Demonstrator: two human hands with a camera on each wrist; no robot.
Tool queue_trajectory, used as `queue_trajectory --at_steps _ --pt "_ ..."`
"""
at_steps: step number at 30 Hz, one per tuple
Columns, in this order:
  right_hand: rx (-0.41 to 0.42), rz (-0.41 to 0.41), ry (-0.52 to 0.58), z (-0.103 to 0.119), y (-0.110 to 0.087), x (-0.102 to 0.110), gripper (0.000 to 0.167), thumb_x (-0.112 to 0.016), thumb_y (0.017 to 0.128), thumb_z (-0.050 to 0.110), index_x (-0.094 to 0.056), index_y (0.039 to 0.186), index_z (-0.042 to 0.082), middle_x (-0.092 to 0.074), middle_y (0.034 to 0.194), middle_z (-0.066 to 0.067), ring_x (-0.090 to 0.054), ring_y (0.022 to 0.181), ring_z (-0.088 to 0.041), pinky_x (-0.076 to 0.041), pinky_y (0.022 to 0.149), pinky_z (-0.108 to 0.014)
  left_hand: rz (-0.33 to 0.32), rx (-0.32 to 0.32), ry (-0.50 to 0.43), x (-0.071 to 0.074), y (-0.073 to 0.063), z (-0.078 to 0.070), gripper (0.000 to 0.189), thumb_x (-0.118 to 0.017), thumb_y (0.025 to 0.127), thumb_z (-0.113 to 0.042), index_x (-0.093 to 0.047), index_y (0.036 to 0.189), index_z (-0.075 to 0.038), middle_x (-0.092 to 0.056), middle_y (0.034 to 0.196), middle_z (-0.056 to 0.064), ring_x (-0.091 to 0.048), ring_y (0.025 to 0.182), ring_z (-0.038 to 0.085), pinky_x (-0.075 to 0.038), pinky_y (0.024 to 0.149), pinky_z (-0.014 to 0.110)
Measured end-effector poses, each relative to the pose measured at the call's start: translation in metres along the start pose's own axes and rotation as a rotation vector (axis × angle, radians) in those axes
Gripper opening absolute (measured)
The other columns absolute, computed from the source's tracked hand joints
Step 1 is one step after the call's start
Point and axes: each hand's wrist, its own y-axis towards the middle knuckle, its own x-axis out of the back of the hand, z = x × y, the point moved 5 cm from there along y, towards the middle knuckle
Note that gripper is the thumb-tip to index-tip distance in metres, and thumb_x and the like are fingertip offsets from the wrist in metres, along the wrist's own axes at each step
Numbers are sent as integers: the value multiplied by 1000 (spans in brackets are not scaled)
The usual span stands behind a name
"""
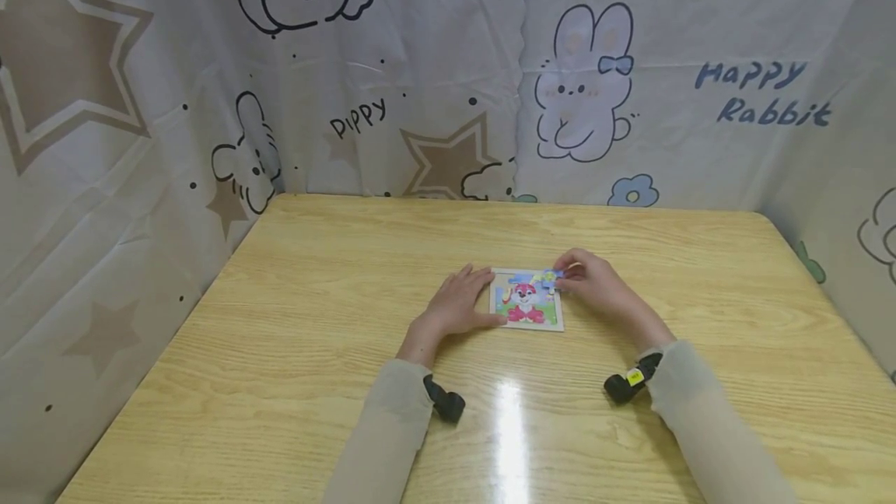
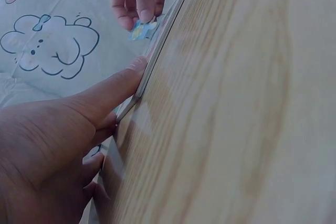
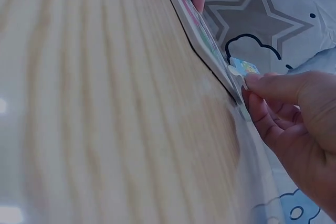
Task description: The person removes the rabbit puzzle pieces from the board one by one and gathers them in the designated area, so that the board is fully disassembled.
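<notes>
A small square jigsaw puzzle [image 1: 525, 313] in a pale frame lies flat on the table, showing a red and white cartoon animal on a green and blue ground. My left hand [image 1: 458, 303] rests at its left side, fingers at the top left corner and thumb on the lower edge. Between thumb and fingers, my right hand [image 1: 595, 282] pinches a blue puzzle piece [image 1: 550, 279] with a yellow patch, tilted over the upper right corner. In the right wrist view, the puzzle piece [image 3: 243, 67] stands above the frame's edge. Whether it touches the board, I cannot tell.
The wooden table [image 1: 336, 271] stretches out around the puzzle. Behind it and at both sides hangs a printed curtain [image 1: 434, 61] with cartoon animals and stars. A black wrist camera [image 1: 448, 403] sits on the left wrist and another camera [image 1: 623, 387] on the right.
</notes>
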Motion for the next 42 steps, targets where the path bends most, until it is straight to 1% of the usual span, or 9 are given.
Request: queue_trajectory --at_steps 3,8,15,23,31,33,38,40,42 --pt "-4 1 2 -1 -3 5 24 -60 96 11 -55 118 5 -59 126 -17 -60 119 -32 -51 103 -46 -2 -1 -3 1 1 0 85 -69 86 -51 -31 154 -18 -26 163 -2 -10 155 23 -7 128 43" --pt "26 -9 -23 -3 -6 11 24 -61 95 9 -55 118 2 -59 125 -20 -61 117 -35 -53 99 -46 -2 -4 -4 2 2 0 85 -69 86 -52 -31 154 -19 -26 163 -2 -9 155 23 -7 128 44" --pt "47 -22 -49 -10 -9 18 25 -62 94 9 -55 117 0 -60 123 -22 -61 115 -36 -55 96 -40 -2 0 -9 1 2 1 85 -68 86 -52 -31 154 -19 -26 163 -2 -9 155 23 -7 128 43" --pt "40 -23 -57 -16 -15 27 25 -62 95 10 -56 117 0 -58 125 -21 -60 117 -36 -55 95 -36 0 4 -5 0 2 2 85 -68 86 -53 -31 154 -20 -25 164 -3 -9 155 23 -7 128 43" --pt "23 -19 -59 -21 -20 31 26 -63 94 10 -55 116 -1 -59 124 -23 -61 114 -34 -54 89 -23 0 4 -11 1 1 2 85 -68 86 -53 -30 155 -19 -25 164 -2 -9 155 23 -6 128 43" --pt "26 -16 -60 -20 -20 30 26 -63 94 10 -55 116 -1 -59 124 -23 -61 114 -34 -54 90 -26 0 4 -11 0 0 2 85 -68 86 -53 -30 155 -19 -25 164 -2 -8 155 23 -5 128 43" --pt "42 -19 -93 -19 -19 30 25 -64 94 10 -56 115 -2 -61 120 -23 -62 111 -35 -55 96 -44 -4 2 -10 0 0 2 85 -68 86 -52 -31 154 -19 -26 163 -1 -9 155 24 -5 128 43" --pt "52 -21 -109 -19 -18 30 25 -64 93 9 -57 114 -2 -62 117 -22 -62 108 -33 -54 95 -44 -5 0 -11 0 1 1 85 -68 86 -52 -31 154 -19 -26 163 -1 -9 155 24 -5 128 44" --pt "58 -22 -126 -20 -18 30 24 -65 92 8 -58 113 -2 -63 113 -21 -61 104 -30 -54 93 -38 -4 0 -9 -1 1 1 85 -68 86 -52 -31 154 -19 -26 163 -1 -9 155 24 -5 128 43"
